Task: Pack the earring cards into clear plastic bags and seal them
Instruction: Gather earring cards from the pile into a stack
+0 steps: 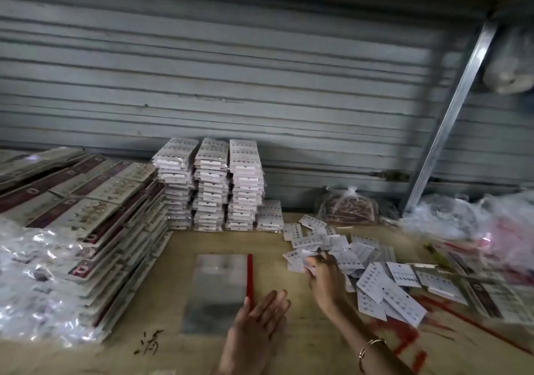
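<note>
I have the right hand (325, 279) in the loose pile of white punched earring cards (361, 262) on the right of the bare wooden table (289, 354). Its fingers are curled and, as far as the blur lets me read, thumb and fingertips pinch one white earring card (296, 257) at the pile's near-left edge. The left hand (260, 325) hovers flat, fingers straight and holding nothing, just beside the near-right corner of the flat stack of clear plastic bags (216, 288).

To do this well I'd lift only one card, shaking off any neighbour that clings. I'd then press the left fingers on the bag stack so the top bag can be peeled up alone.

The bags lie with their long axis running away from me toward the shutter. Their red strip (250, 279) runs along the right edge, which I take to be the sealing side, facing the cards. I cannot tell the pinched card's own heading.
</note>
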{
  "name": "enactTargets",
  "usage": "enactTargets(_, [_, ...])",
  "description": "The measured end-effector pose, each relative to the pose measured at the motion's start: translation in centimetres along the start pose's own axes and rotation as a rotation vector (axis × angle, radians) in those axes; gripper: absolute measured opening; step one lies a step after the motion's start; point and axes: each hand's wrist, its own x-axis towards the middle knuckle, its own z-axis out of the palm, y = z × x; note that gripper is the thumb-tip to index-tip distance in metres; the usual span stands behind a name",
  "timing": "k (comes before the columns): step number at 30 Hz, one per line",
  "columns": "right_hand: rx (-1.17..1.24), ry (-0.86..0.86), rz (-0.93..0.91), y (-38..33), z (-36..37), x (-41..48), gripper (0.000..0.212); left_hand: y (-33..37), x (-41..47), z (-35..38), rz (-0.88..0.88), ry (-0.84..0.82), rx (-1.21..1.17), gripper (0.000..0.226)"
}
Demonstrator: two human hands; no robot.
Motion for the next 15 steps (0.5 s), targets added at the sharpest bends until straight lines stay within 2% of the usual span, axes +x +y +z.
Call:
enactTargets(1, [-0.046,-0.008,-0.029,0.1,0.2,0.3,0.015,-0.2,0.1,-0.4,0.027,-0.015,-0.056,0.052])
enactTargets(2, [-0.092,-0.030,-0.040,0.0,0.2,0.5,0.014,0.1,0.2,-0.3,-0.014,0.089,-0.137,0.058])
enactTargets(5, [-0.129,-0.092,-0.081,0.1,0.5,1.1,0.018,-0.1,0.0,-0.5,-0.017,0.082,-0.316,0.065])
enactTargets(9, [-0.168,-0.050,-0.124,-0.1,0.4,1.4,0.007,0.0,0.0,-0.7,-0.046,0.049,-0.360,0.067])
enactTargets(11, [-0.153,0.006,-0.167,0.0,0.1,1.3,0.008,0.0,0.0,-0.9,-0.079,0.030,-0.377,0.067])
enactTargets(15, [-0.046,0.230,-0.210,-0.1,-0.9,1.2,0.013,-0.1,0.0,-1.0,-0.103,0.013,-0.377,0.068])
